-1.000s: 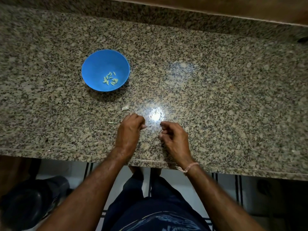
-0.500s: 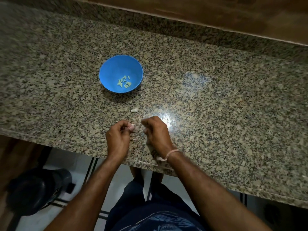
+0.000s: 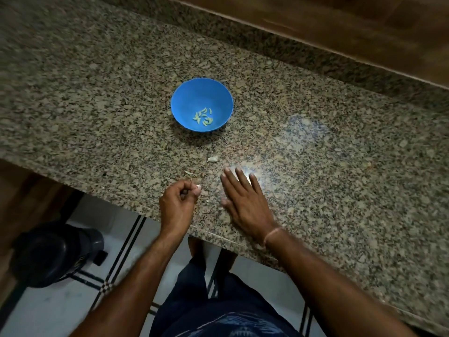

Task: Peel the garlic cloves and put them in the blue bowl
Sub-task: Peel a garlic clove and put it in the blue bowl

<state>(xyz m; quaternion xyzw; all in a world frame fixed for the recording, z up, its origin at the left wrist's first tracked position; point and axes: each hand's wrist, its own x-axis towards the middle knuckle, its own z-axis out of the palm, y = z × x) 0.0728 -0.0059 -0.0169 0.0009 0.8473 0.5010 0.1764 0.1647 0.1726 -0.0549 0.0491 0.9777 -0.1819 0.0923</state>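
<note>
Near the front edge of the worktop (image 3: 315, 166), the left hand (image 3: 178, 203) has its grip clenched, fingertips pinching a small pale clove (image 3: 198, 187). Just beside it the right hand (image 3: 245, 200) lies flat on the stone, fingers straight, grip released, holding nothing. Further back sits the bowl (image 3: 192, 93), a little heap of peeled cloves (image 3: 203, 117) in its bottom. Between bowl and hands lies a pale piece (image 3: 212, 159), clove or skin, too small to tell, and there's a scrap (image 3: 188, 172) nearer the left hand. This looks like the end of a peel, with the carry to the bowl next, though I cannot tell whether the pinched clove is fully bare. To do it well: check for clinging skin first, hold the pinch firm because a bare clove is slippery, bring it over the bowl's middle, and let go low so it doesn't bounce out.
</note>
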